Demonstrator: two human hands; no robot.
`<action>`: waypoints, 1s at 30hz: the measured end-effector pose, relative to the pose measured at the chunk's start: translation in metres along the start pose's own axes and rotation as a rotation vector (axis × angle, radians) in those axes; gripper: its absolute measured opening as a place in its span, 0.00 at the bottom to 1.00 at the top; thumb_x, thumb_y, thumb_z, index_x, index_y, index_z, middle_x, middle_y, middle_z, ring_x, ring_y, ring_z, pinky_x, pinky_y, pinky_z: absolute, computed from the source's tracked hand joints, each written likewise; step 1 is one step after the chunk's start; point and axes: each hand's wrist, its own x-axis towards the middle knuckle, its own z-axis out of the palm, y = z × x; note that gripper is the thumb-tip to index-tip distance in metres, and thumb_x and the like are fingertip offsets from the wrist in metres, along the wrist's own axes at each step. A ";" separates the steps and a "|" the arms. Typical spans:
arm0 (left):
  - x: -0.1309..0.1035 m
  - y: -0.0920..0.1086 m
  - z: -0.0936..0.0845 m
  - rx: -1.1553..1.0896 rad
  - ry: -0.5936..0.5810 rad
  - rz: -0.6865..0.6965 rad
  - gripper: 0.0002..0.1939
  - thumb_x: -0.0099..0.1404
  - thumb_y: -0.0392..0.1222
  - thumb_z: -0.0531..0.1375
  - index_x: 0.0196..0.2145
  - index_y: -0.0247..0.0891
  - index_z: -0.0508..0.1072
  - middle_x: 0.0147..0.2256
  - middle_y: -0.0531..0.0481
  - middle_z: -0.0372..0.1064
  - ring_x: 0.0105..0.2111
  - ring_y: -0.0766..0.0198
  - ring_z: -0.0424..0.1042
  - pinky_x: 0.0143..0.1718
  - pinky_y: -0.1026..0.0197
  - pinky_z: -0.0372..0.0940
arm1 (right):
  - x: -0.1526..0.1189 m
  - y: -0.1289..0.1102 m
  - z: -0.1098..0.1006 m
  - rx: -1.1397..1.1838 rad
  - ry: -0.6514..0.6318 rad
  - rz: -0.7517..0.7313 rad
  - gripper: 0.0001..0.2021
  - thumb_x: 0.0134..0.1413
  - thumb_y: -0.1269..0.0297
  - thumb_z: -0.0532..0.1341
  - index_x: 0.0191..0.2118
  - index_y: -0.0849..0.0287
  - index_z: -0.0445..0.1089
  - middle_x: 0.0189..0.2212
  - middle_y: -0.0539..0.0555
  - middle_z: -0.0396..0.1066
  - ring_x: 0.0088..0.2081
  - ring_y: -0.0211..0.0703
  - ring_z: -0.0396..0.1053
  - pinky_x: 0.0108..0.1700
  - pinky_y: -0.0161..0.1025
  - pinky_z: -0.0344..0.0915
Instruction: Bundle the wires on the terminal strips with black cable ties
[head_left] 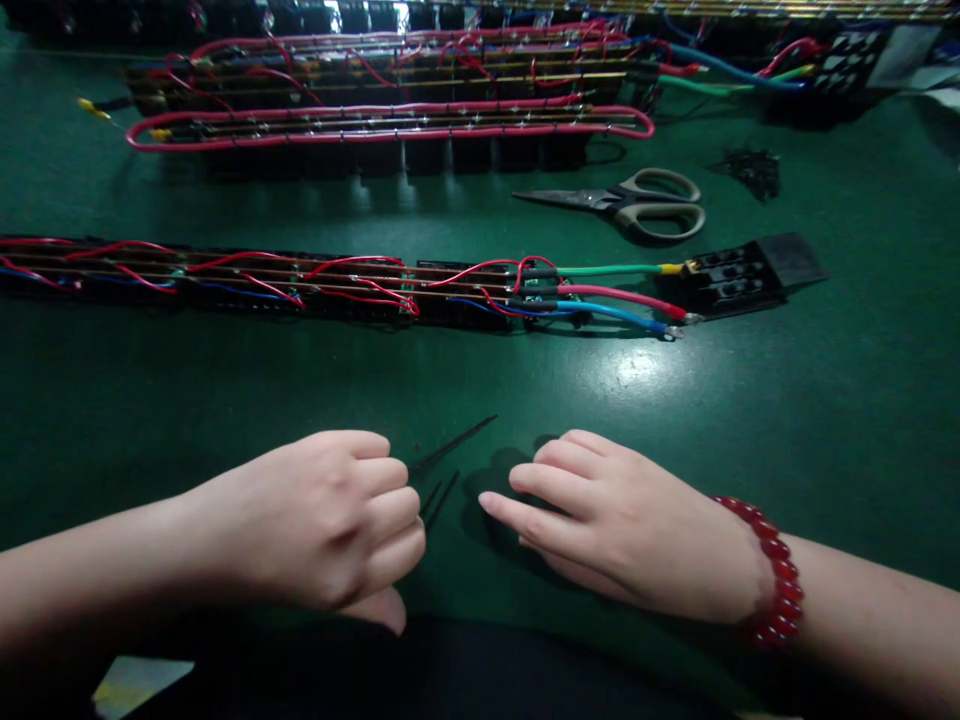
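Note:
My left hand (341, 515) is closed in a loose fist at the lower left, thumb sticking out below. Thin black cable ties (457, 441) poke out past its curled fingers; their other ends are hidden behind the hand. To the right, my right hand (592, 515) hovers low over the green tabletop with its index finger stretched toward the ties and the other fingers partly bent. Nothing shows between those fingers. Beyond both hands lies a long wired strip (337, 280) with red and blue wires along it. Green, red and blue leads (615, 292) with crimped terminals leave its right end.
Scissors (637, 205) lie behind the strip, pointing left. A small pile of black bits (754, 172) sits right of them. A black connector block (731, 280) rests by the lead ends. More wired assemblies (390, 120) with pink cable loops fill the back.

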 end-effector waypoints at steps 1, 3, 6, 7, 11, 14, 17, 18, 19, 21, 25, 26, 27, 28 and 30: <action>0.001 0.002 0.000 -0.004 -0.033 0.010 0.18 0.67 0.56 0.63 0.29 0.40 0.68 0.24 0.55 0.61 0.22 0.65 0.58 0.25 0.58 0.52 | 0.000 0.002 0.000 -0.003 0.002 0.007 0.18 0.66 0.65 0.57 0.58 0.60 0.69 0.42 0.55 0.74 0.39 0.43 0.67 0.41 0.42 0.63; 0.002 0.004 0.004 0.000 -0.051 0.022 0.17 0.67 0.56 0.64 0.34 0.39 0.71 0.26 0.54 0.63 0.24 0.65 0.60 0.26 0.58 0.54 | -0.001 0.004 -0.001 -0.010 0.012 0.004 0.17 0.66 0.65 0.57 0.58 0.60 0.69 0.42 0.56 0.74 0.39 0.42 0.67 0.40 0.42 0.63; 0.004 0.000 0.013 0.037 -0.007 0.035 0.16 0.68 0.55 0.62 0.41 0.38 0.73 0.29 0.53 0.65 0.27 0.64 0.64 0.28 0.58 0.57 | 0.000 0.005 0.000 -0.024 0.023 -0.014 0.16 0.66 0.65 0.56 0.56 0.61 0.70 0.40 0.56 0.74 0.38 0.42 0.66 0.40 0.42 0.63; 0.004 -0.002 0.016 0.055 0.020 0.032 0.16 0.69 0.54 0.62 0.42 0.38 0.73 0.29 0.53 0.65 0.27 0.64 0.64 0.28 0.58 0.57 | 0.000 0.005 0.000 -0.028 0.024 -0.017 0.16 0.66 0.65 0.56 0.56 0.61 0.71 0.39 0.56 0.74 0.37 0.42 0.66 0.39 0.42 0.63; 0.006 -0.009 0.022 0.116 0.132 0.019 0.11 0.72 0.47 0.59 0.44 0.37 0.74 0.29 0.53 0.69 0.27 0.65 0.66 0.30 0.58 0.57 | -0.001 0.003 0.002 -0.049 0.051 -0.007 0.16 0.67 0.65 0.55 0.56 0.59 0.71 0.44 0.57 0.76 0.42 0.44 0.68 0.43 0.43 0.65; 0.004 -0.012 0.019 0.197 0.217 -0.045 0.12 0.72 0.49 0.59 0.43 0.37 0.74 0.30 0.52 0.72 0.28 0.65 0.67 0.31 0.58 0.57 | -0.002 0.000 0.006 -0.074 0.072 -0.020 0.18 0.67 0.60 0.57 0.59 0.56 0.70 0.57 0.56 0.73 0.56 0.49 0.67 0.54 0.48 0.62; 0.001 -0.015 0.015 0.282 0.245 -0.205 0.24 0.70 0.60 0.58 0.45 0.34 0.73 0.35 0.47 0.74 0.31 0.60 0.69 0.33 0.56 0.59 | -0.002 -0.002 0.010 -0.068 0.050 -0.045 0.21 0.67 0.51 0.56 0.60 0.53 0.69 0.64 0.53 0.67 0.65 0.51 0.60 0.63 0.52 0.56; -0.001 -0.017 0.014 0.288 0.227 -0.257 0.27 0.69 0.63 0.58 0.47 0.33 0.73 0.38 0.44 0.75 0.34 0.58 0.71 0.35 0.56 0.60 | -0.003 -0.002 0.011 -0.074 0.042 -0.038 0.22 0.68 0.51 0.56 0.61 0.53 0.68 0.66 0.52 0.65 0.66 0.51 0.59 0.65 0.54 0.55; -0.002 -0.018 0.014 0.280 0.200 -0.297 0.29 0.68 0.64 0.58 0.49 0.31 0.72 0.41 0.42 0.75 0.37 0.56 0.71 0.37 0.55 0.61 | -0.003 -0.001 0.011 -0.086 0.037 -0.021 0.23 0.68 0.50 0.56 0.62 0.53 0.67 0.66 0.53 0.64 0.66 0.52 0.59 0.66 0.55 0.54; -0.004 -0.021 0.015 0.234 0.147 -0.330 0.31 0.68 0.63 0.59 0.53 0.30 0.71 0.47 0.39 0.74 0.42 0.53 0.71 0.41 0.53 0.63 | -0.003 0.000 0.012 -0.117 0.042 0.038 0.24 0.67 0.52 0.56 0.64 0.53 0.66 0.67 0.55 0.63 0.67 0.54 0.59 0.67 0.58 0.53; -0.007 -0.023 0.019 0.121 0.075 -0.291 0.33 0.68 0.61 0.60 0.59 0.32 0.67 0.52 0.40 0.70 0.48 0.52 0.69 0.48 0.52 0.62 | -0.004 0.001 0.011 -0.141 0.056 0.104 0.24 0.67 0.53 0.57 0.64 0.55 0.65 0.67 0.57 0.62 0.67 0.56 0.58 0.67 0.59 0.54; -0.007 -0.023 0.020 0.095 0.061 -0.280 0.34 0.67 0.61 0.61 0.61 0.33 0.66 0.52 0.40 0.70 0.48 0.52 0.68 0.49 0.52 0.62 | -0.004 0.001 0.011 -0.132 0.054 0.086 0.25 0.67 0.52 0.56 0.65 0.54 0.65 0.68 0.57 0.62 0.67 0.56 0.58 0.67 0.60 0.53; -0.007 -0.023 0.020 0.070 0.051 -0.270 0.35 0.67 0.61 0.61 0.62 0.34 0.65 0.53 0.41 0.70 0.49 0.52 0.68 0.49 0.52 0.61 | -0.003 0.000 0.012 -0.118 0.047 0.054 0.25 0.67 0.50 0.55 0.65 0.53 0.65 0.68 0.57 0.61 0.68 0.56 0.57 0.67 0.61 0.53; -0.007 -0.023 0.021 0.044 0.043 -0.261 0.37 0.66 0.62 0.62 0.62 0.34 0.64 0.53 0.41 0.69 0.49 0.52 0.68 0.50 0.52 0.61 | -0.003 0.000 0.013 -0.102 0.036 0.018 0.27 0.67 0.47 0.55 0.66 0.51 0.64 0.68 0.56 0.60 0.68 0.56 0.57 0.68 0.62 0.52; -0.007 -0.023 0.021 -0.010 0.028 -0.242 0.39 0.63 0.64 0.64 0.61 0.34 0.64 0.53 0.41 0.69 0.50 0.52 0.67 0.52 0.51 0.59 | -0.002 -0.001 0.014 -0.073 0.005 -0.033 0.30 0.66 0.41 0.53 0.67 0.49 0.61 0.70 0.56 0.58 0.69 0.57 0.55 0.68 0.64 0.50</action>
